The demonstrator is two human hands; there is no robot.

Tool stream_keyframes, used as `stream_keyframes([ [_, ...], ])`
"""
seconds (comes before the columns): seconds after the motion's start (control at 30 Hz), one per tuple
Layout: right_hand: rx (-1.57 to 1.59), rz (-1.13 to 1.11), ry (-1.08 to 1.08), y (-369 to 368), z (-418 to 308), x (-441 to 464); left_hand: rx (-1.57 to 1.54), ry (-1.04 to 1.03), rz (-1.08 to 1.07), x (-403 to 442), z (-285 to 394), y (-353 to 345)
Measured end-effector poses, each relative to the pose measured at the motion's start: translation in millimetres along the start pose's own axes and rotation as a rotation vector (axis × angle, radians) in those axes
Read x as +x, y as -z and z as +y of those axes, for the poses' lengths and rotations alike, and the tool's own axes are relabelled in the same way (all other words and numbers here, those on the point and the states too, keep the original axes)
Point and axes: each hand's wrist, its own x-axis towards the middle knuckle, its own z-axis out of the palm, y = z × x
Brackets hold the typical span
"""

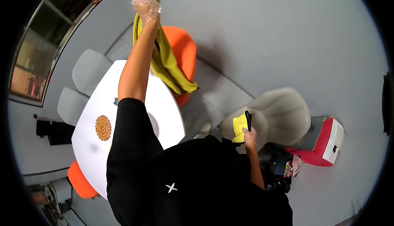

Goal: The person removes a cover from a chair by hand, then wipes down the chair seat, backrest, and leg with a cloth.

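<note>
High at the upper left, my left hand, in a clear plastic glove, is closed on a long olive-yellow knitted cloth. The cloth hangs down in front of an orange chair, beside the white table. Lower and to the right, my right hand, also in clear plastic, grips a small bright yellow cloth item with a black strap or edge. It is over the seat of a beige chair.
On the white table lie a round woven brown mat and a small teal object. Two grey chairs and another orange chair stand around it. A red and white box and bags are at the right.
</note>
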Motion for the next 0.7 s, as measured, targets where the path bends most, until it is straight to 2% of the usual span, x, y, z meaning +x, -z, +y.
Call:
stream_keyframes([
  [0.1,-0.041,0.010,0.024,6,20,-3,0.217,-0.042,-0.318,-49,-58,-39],
  [0.13,-0.085,0.029,0.028,5,40,7,0.327,0.046,-0.428,-71,-76,-53],
  [0.2,-0.111,0.098,-0.026,14,39,-1,0.205,0.456,-0.663,-118,-64,-65],
  [0.27,-0.018,0.168,-0.119,11,34,-17,0.296,0.386,-0.889,-165,-94,-77],
  [0.3,-0.129,0.157,-0.133,19,6,-35,0.348,0.282,-0.946,-198,-114,-83],
  [0.33,-0.099,0.240,-0.175,22,14,-43,0.401,0.168,-0.983,-226,-121,-88],
  [0.43,0.001,0.363,-0.219,24,29,-56,0.324,0.210,-1.109,-283,-111,-87],
  [0.5,0.056,0.383,-0.242,24,34,-61,0.250,0.116,-1.290,-318,-100,-82],
  [0.57,0.119,0.375,-0.283,26,31,-68,0.140,0.127,-1.434,-360,-74,-63],
  [0.67,0.237,0.371,-0.252,32,69,-46,0.021,0.206,-1.700,-458,-82,-45],
  [0.7,0.144,0.418,-0.250,35,67,-49,0.021,0.204,-1.771,-482,-76,-27],
])
